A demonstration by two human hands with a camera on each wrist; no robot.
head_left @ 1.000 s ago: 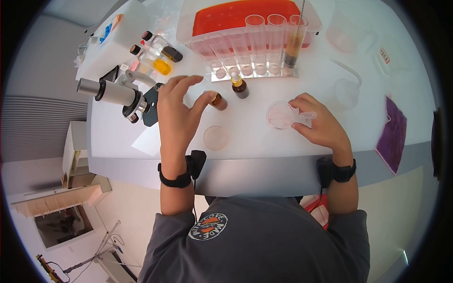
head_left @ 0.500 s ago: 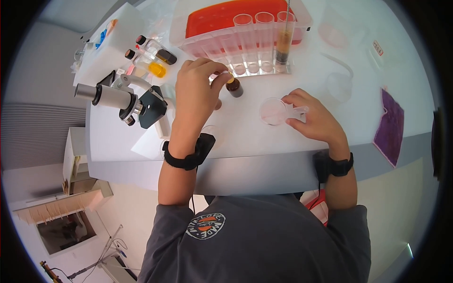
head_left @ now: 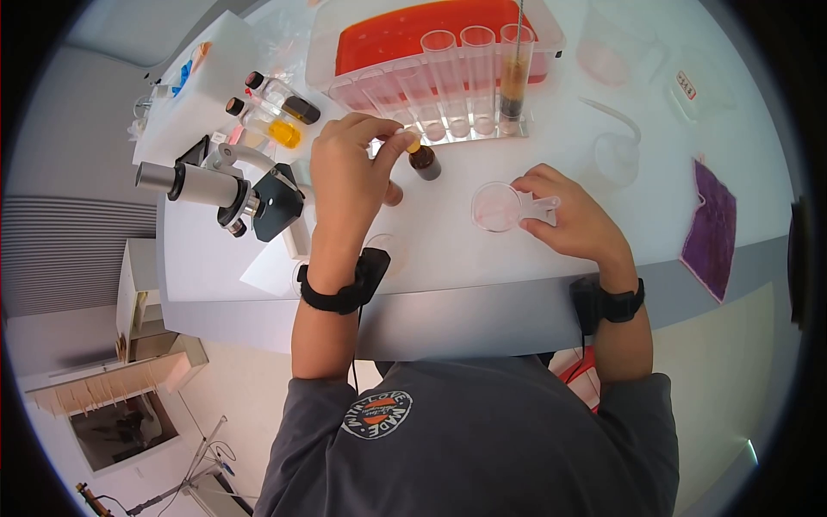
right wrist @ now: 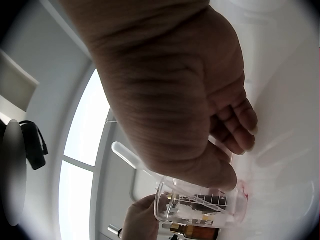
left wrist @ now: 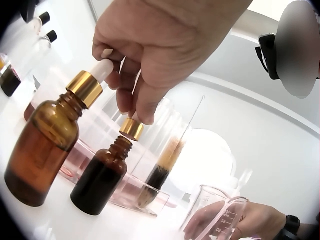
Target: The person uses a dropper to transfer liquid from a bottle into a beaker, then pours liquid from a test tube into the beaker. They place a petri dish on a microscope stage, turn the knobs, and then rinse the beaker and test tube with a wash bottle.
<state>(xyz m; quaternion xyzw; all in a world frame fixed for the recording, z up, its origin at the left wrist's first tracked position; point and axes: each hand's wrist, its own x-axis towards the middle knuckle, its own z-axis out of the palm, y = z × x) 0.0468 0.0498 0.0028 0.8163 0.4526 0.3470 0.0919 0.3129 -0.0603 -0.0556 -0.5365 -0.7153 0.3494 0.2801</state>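
Note:
My left hand [head_left: 351, 164] pinches the pale bulb of a gold-capped dropper [left wrist: 131, 129]. In the left wrist view the bottle's neck threads show below the cap. The small dark brown bottle [left wrist: 100, 180] stands upright on the table. Beside it is a larger amber dropper bottle [left wrist: 42, 150], its gold cap on, partly hidden by my left hand in the head view. My right hand [head_left: 568, 211] holds a small clear graduated beaker [head_left: 497, 207] with thumb and fingers at its side. A clear rod-like piece with a rounded end [right wrist: 125, 154] leans out of it.
Behind the bottles stands a rack of large test tubes [head_left: 441, 86], one with brown layers [head_left: 514, 82], before a tub of red liquid [head_left: 413, 39]. A microscope [head_left: 207, 189] is at the left, a clear wash bottle [head_left: 618, 159] and purple cloth [head_left: 711, 228] at the right.
My left hand has moved from beside the amber bottle to the dark bottle, and its spread fingers now pinch the dropper's bulb. My right hand keeps its grip on the beaker.

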